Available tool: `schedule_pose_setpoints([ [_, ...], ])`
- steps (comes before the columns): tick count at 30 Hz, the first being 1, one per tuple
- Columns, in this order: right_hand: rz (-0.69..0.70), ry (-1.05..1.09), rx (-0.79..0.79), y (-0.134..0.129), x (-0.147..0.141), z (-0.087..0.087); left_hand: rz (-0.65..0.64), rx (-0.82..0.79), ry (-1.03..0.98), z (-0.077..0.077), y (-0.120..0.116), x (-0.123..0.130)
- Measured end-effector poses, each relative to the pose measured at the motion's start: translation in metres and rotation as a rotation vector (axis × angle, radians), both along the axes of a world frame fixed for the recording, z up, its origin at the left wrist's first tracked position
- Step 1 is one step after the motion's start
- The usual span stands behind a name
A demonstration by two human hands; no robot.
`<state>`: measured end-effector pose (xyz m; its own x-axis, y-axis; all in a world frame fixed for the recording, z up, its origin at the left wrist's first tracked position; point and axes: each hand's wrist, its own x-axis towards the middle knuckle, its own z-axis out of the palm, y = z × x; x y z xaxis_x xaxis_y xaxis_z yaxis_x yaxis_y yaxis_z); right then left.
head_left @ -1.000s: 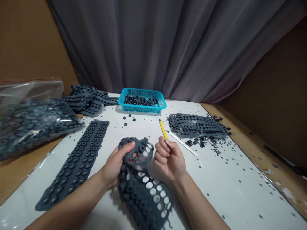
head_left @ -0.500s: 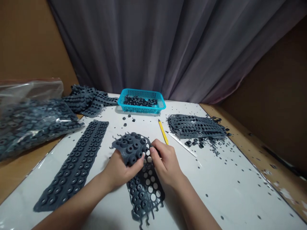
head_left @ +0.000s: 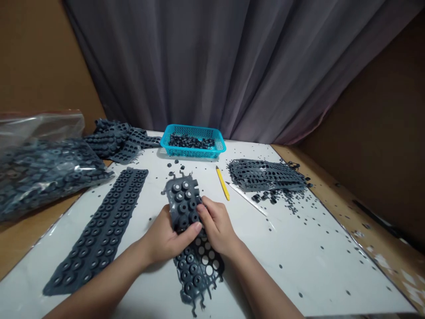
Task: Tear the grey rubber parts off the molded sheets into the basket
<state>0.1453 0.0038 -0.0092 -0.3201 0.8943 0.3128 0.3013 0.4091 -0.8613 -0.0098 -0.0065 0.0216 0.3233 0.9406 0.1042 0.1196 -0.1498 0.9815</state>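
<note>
Both hands grip a dark grey rubber sheet with rows of round studs (head_left: 183, 201), folded over on itself. My left hand (head_left: 169, 235) holds its left side, fingers curled across the studs. My right hand (head_left: 215, 226) pinches its right side. Below my hands the sheet's punched part (head_left: 196, 270) lies on the white table (head_left: 285, 248), showing round holes and ragged bits along its lower edge. A whole studded sheet (head_left: 96, 230) lies left of my left hand. Right of my right hand lie a yellow pencil (head_left: 222, 184) and a long white strip (head_left: 247, 199), perhaps a ruler.
A blue plastic basket (head_left: 192, 141) of dark studs stands at the table's far edge. A stack of punched sheets (head_left: 265, 175) lies at right. A plastic bag of sheets (head_left: 43, 170) and a heap of sheets (head_left: 116, 141) lie at left. Small dark pieces are scattered about.
The sheet has gone from crumpled in my hands to folded, with its studded end pointing away from me. My hands have come closer together. The pencil now lies apart from my right hand.
</note>
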Motion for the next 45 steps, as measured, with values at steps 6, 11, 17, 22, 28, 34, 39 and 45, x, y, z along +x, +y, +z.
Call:
schedule_pose_setpoints([
  [6, 0.043, -0.247, 0.056, 0.000, 0.004, 0.001, -0.004, -0.418, -0.265, -0.008, 0.017, -0.015],
  [11, 0.187, -0.223, 0.018, -0.005, 0.000, 0.003, -0.006, -0.513, -0.222, -0.010, 0.017, -0.004],
  [17, 0.131, 0.231, -0.207, -0.009, -0.004, 0.005, 0.131, -0.662, -0.554, -0.021, 0.009, 0.013],
  [22, 0.048, 0.417, -0.311, -0.006, -0.008, -0.007, 0.197, -0.760, -0.699, -0.033, 0.008, 0.020],
  [28, -0.099, 0.517, -0.297, -0.007, -0.019, -0.019, 0.293, -0.806, -0.715, -0.032, 0.007, 0.024],
  [34, -0.269, 0.512, -0.277, -0.008, -0.028, -0.021, 0.297, -0.804, -0.741, -0.037, 0.008, 0.025],
  [39, -0.306, 0.572, -0.348, -0.006, -0.031, -0.022, 0.302, -0.832, -0.756, -0.038, 0.010, 0.026],
  [45, -0.338, 0.658, -0.397, -0.006, -0.035, -0.031, 0.310, -0.879, -0.756, -0.038, 0.012, 0.026],
])
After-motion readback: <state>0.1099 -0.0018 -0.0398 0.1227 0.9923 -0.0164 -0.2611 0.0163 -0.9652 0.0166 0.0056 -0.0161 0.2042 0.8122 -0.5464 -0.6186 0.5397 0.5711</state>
